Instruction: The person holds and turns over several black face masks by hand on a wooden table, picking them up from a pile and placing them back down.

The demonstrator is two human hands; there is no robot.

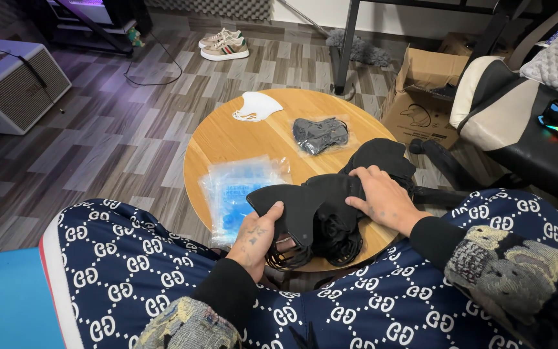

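Black face masks (318, 207) are sitting in a soft pile at the near edge of the round wooden table (227, 139). Left hand (256, 236) is pinching the top mask, thumb pressed on its corner. Right hand (382, 197) is lying flat on the pile, fingers spread, gripping nothing. Pinching just one layer and keeping the loose ear loops untangled is probably working best.

Beyond the table, striped wood floor (117, 136) is showing, with a cardboard box (424, 97) and shoes (224, 44). On the table are lying clear blue packets (237, 194), a bagged dark mask (318, 134) and a white mask (256, 105).
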